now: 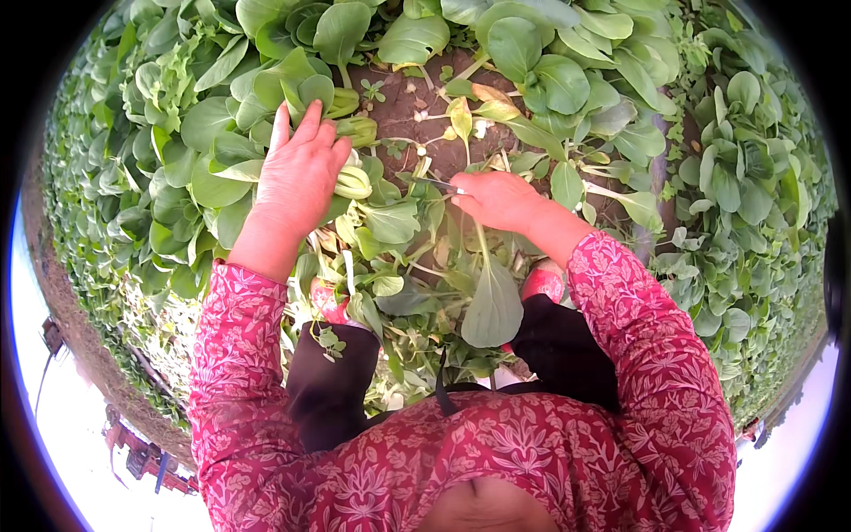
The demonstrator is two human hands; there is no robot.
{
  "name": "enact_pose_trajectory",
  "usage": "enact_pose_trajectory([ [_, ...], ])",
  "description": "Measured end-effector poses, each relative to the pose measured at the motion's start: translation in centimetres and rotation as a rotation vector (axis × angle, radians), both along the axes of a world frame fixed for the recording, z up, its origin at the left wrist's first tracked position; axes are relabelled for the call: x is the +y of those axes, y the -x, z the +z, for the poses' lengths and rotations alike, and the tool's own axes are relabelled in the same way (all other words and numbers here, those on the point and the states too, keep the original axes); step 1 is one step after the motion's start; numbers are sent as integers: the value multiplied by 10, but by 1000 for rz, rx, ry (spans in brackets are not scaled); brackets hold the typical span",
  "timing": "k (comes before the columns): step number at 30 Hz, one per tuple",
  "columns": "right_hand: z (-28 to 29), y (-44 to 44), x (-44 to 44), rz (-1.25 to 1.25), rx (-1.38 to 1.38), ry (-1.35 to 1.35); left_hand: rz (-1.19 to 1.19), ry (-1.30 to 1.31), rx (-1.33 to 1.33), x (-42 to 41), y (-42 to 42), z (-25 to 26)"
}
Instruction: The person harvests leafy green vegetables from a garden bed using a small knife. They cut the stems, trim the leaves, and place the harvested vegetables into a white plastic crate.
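Note:
My left hand (300, 159) lies on a row of bok choy, its fingers spread over the green leaves. Pale cut bases of bok choy heads (356, 132) stick out beside its fingertips, and another pale base (352, 183) shows at its edge. My palm is hidden, as is whatever lies directly beneath it. In my right hand (495, 199) is a small knife (433, 182), its thin blade pointing left over the soil. A long-stalked bok choy leaf (492, 306) hangs below that hand; whether the fingers hold its stalk is unclear.
Loose and yellowed leaves (460, 120) litter the bare soil (405, 100) ahead. Dense bok choy plants (565, 73) stand at the front and right. My red shoes (544, 282) are planted among trimmed leaves. A dark hose or pipe (655, 179) runs along the right side.

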State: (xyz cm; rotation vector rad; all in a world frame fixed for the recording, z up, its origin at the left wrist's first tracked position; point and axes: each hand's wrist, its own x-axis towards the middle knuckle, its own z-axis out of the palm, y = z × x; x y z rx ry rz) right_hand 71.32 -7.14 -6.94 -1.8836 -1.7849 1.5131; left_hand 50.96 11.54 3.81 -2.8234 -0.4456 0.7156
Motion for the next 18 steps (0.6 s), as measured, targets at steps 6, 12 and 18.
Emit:
enact_pose_trajectory([
  [6,-22,18,23,-455,211,-62,114,14,-176,-4,25,-14],
  [12,-19,52,62,-724,383,295,124,23,-183,10,23,-18],
  [18,-26,65,57,-720,363,133,66,13,-231,5,35,-23],
])
